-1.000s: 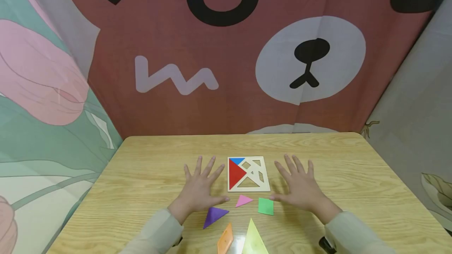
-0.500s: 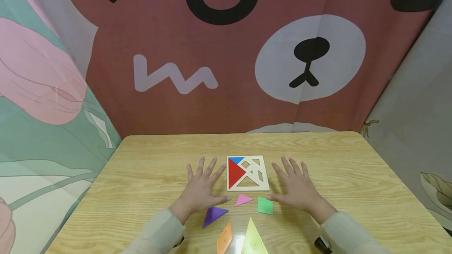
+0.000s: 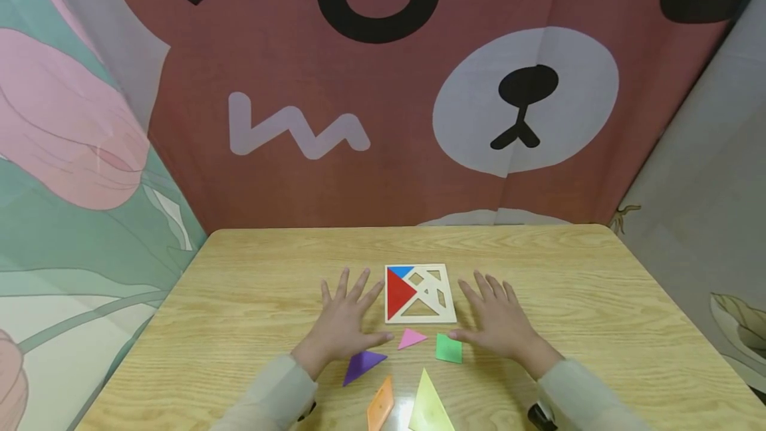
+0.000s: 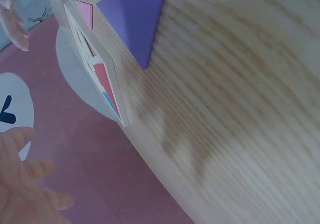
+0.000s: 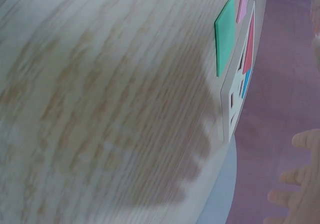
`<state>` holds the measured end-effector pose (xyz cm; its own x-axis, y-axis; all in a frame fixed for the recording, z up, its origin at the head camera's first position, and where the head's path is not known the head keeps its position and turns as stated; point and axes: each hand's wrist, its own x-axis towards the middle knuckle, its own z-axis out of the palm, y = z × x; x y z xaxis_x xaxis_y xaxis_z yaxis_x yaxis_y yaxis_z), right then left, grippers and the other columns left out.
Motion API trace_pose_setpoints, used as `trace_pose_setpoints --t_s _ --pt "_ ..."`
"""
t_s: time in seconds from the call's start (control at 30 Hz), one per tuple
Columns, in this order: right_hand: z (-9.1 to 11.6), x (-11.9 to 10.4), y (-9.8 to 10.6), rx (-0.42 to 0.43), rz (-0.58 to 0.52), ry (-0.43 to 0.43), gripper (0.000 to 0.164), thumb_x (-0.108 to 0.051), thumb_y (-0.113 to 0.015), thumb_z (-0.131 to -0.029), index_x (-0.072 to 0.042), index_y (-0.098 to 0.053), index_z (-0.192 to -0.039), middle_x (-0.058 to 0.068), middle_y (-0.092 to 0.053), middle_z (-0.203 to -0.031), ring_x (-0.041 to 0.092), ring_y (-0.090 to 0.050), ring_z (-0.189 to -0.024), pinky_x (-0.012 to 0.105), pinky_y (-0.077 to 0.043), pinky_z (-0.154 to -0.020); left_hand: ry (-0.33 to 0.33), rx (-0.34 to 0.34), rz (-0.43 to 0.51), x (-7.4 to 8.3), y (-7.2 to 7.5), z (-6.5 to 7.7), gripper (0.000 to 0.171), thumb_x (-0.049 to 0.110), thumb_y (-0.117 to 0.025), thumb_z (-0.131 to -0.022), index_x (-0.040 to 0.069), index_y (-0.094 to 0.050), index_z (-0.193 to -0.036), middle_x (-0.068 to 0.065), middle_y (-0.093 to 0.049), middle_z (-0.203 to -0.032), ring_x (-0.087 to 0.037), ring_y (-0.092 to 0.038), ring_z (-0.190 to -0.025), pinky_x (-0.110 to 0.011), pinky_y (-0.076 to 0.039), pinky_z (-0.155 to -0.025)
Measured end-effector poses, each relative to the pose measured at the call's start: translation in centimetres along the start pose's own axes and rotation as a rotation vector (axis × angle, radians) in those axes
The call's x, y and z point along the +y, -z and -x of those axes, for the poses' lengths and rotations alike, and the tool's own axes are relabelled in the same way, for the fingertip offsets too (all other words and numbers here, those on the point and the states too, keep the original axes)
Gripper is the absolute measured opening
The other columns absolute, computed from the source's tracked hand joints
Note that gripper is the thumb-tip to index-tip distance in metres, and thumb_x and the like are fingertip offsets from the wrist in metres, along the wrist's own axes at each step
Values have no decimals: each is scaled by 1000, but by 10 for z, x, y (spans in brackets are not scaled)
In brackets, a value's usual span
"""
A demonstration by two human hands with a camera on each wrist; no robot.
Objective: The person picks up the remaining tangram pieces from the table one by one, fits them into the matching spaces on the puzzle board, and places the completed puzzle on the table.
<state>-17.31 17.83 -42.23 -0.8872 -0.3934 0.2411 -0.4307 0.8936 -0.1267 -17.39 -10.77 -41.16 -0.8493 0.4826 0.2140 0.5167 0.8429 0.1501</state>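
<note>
Board [image 3: 431, 319]: red pc [image 3: 399, 294], blue pc [image 3: 400, 271] seated. Prob. outstanding: pink pc [image 3: 411, 338], green pc [image 3: 449, 348], purple pc [image 3: 363, 365], orange pc [image 3: 380, 406], yellow pc [image 3: 428, 406]. L hand [image 3: 341, 326], R hand [image 3: 503, 324]: spread, empty.

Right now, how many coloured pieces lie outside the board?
5: pink triangle and green square near the board, purple triangle near the left hand, orange parallelogram and yellow triangle at head view's bottom. More may lie beyond view.
</note>
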Motion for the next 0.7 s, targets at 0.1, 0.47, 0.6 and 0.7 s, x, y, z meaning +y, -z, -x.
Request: trace_pose_setpoints --t_s 0.1,0.47,0.6,0.7 --pt "1 0 0 -5 -2 -5 92 -73 -41 -67 -7 -36 -131 24 -27 -134 42 -25 -119 57 -17 -95 -1 -9 14 0 -1 0 83 66 -49 -69 21 -28 -136 -8 -12 -142 -42 -2 -125 -68 3 -87" --pt "0 0 -9 -24 -15 13 90 -70 -42 -70 -4 -35 -131 20 -28 -135 40 -28 -119 56 -21 -94 6 -26 31 -1 -8 -2 86 70 -46 -68 21 -26 -137 -6 -12 -142 -41 -5 -125 -67 3 -88" --pt "0 0 -11 -16 -28 12 89 -69 -43 -70 -4 -36 -131 21 -29 -134 41 -29 -118 56 -21 -94 2 -27 31 -1 -11 -2 87 71 -43 -68 20 -26 -137 -7 -13 -142 -41 -8 -125 -67 1 -88" --pt "0 1 -14 -20 -33 10 89 -69 -43 -70 -4 -35 -131 21 -29 -134 41 -29 -117 55 -22 -94 -6 -25 46 -1 -13 -3 87 70 -43 -68 19 -27 -136 -8 -15 -142 -42 -10 -124 -68 -2 -88"
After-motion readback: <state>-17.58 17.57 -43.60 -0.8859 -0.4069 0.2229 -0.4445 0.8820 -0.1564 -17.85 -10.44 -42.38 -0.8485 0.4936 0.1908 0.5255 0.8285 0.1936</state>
